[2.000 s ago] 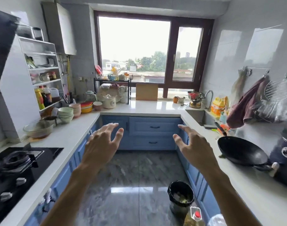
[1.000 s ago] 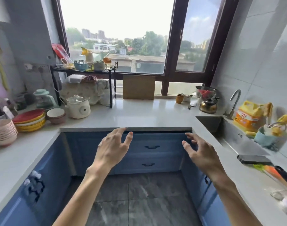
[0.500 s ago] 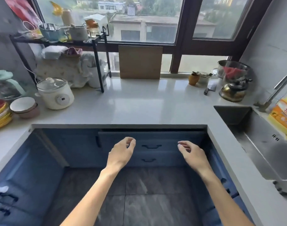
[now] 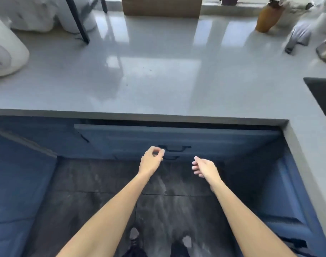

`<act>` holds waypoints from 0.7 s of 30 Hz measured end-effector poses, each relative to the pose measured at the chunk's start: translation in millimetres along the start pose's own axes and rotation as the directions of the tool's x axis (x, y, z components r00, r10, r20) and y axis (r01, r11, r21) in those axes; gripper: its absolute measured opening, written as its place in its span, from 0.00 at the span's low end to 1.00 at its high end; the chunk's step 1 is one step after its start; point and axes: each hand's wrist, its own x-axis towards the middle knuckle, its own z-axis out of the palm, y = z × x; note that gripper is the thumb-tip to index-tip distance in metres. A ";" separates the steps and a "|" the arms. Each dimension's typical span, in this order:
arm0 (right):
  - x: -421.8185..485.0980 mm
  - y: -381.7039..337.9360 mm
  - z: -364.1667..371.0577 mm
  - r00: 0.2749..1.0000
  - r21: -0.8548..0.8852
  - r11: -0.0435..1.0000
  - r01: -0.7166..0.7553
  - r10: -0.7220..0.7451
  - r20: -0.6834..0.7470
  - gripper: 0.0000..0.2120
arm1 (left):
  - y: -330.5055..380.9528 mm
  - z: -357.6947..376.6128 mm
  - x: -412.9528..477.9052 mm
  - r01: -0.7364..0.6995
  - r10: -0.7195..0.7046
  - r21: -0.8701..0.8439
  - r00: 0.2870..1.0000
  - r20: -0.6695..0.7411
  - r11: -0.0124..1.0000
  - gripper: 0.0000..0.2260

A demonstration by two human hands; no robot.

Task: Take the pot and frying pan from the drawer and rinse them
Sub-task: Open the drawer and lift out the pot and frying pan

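Since half a second ago you have leaned in over the counter [image 4: 158, 75], so the window has gone from view and both hands sit lower, in front of the blue drawers. Your left hand [image 4: 151, 161] is loosely curled, thumb and forefinger nearly meeting, holding nothing, just beside the left end of the upper drawer handle [image 4: 175, 148] without clearly touching it. Your right hand [image 4: 203, 166] is loosely open and empty, fingers half bent, a little right of and below that handle. The upper drawer [image 4: 177, 136] is shut under the counter's front edge, so the pot and frying pan are not visible.

The grey counter is glossy and mostly bare at its middle. Along its back edge a brown board [image 4: 162, 6] leans upright; toward the back right corner stands an orange cup [image 4: 267, 17]. A white cooker [image 4: 4, 51] sits at the left edge, and the sink [image 4: 321, 93] cuts into the right edge. Dark marbled floor [image 4: 167, 210] lies below your forearms.
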 end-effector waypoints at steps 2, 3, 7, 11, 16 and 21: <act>46.5 10.9 15.7 1.000 -0.016 1.000 -0.007 0.008 0.030 0.17 | -11.2 22.3 33.9 -0.010 0.010 -0.029 1.000 -0.020 1.000 0.11; 64.8 13.9 22.5 0.999 -0.022 1.000 -0.003 0.004 0.034 0.17 | -15.1 32.2 49.5 -0.019 0.017 -0.049 0.999 -0.031 0.999 0.11; 113.2 20.1 40.9 0.998 -0.031 0.999 0.031 -0.030 0.052 0.18 | -36.6 64.9 96.6 -0.002 -0.002 -0.047 0.996 -0.092 0.999 0.15; 138.0 20.2 51.4 0.995 -0.008 1.000 0.030 -0.029 0.095 0.18 | -47.2 90.0 118.0 0.114 -0.139 -0.138 0.973 -0.182 0.984 0.20; 158.8 15.7 65.7 0.989 -0.035 0.997 0.075 -0.070 0.127 0.20 | -47.9 93.3 140.9 0.200 -0.199 -0.020 0.948 -0.247 0.980 0.20; 162.8 25.2 78.7 0.987 -0.025 0.993 0.117 -0.114 0.117 0.16 | -61.6 93.7 152.7 0.095 -0.115 -0.107 0.974 -0.196 0.990 0.15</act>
